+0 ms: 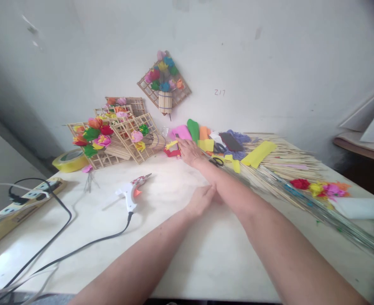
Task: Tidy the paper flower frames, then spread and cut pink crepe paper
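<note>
My right hand (188,151) reaches far across the table, fingers stretched out among coloured paper. By its fingertips lie a yellow fringed paper piece (171,145) and red paper (173,153). My left hand (201,201) stays nearer, just under my right forearm, with its fingers drawn together; what they hold, if anything, is hidden. Black-handled scissors (217,161) rest to the right of my right hand. A white glue gun (130,195) lies on the left, its nozzle pointing away from me.
Bamboo lattice frames with paper flowers (114,135) lean together at the back left, beside a tape roll (69,161). Another lattice (164,82) hangs on the wall. Bamboo sticks (288,159) and wires (326,216) spread rightward. A power strip (25,205) and cords occupy the left edge.
</note>
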`<state>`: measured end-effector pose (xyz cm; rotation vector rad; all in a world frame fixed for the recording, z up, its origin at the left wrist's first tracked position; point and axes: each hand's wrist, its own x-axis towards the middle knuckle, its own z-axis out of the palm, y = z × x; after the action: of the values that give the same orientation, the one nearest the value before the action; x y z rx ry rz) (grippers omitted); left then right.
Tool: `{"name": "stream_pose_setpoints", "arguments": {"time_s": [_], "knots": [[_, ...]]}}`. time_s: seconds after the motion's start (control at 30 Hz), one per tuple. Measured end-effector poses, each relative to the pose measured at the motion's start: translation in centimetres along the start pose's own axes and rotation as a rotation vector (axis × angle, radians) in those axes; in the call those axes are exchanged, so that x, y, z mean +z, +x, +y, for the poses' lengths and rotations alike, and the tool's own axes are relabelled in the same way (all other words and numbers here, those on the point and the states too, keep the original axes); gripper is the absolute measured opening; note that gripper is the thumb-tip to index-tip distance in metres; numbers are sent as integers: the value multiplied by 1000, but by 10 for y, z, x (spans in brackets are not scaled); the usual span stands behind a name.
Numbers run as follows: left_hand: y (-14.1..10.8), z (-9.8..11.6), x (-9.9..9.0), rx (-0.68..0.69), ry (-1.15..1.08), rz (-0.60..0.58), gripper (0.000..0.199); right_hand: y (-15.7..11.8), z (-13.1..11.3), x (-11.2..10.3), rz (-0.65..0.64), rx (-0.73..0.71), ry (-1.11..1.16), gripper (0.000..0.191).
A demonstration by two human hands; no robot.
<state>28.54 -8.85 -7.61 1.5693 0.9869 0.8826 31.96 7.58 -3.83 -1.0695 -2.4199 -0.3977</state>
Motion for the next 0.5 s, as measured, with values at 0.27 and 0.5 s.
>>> {"name": "stream_pose_setpoints", "arguments": {"time_s": [0.27, 0.5], "knots": [[2, -7, 0, 197, 106, -197, 17, 17, -11, 25, -151, -171, 0, 51], [0, -9, 1, 149, 131, -151, 20, 33, -20, 37, -311, -213, 13, 49]]}}
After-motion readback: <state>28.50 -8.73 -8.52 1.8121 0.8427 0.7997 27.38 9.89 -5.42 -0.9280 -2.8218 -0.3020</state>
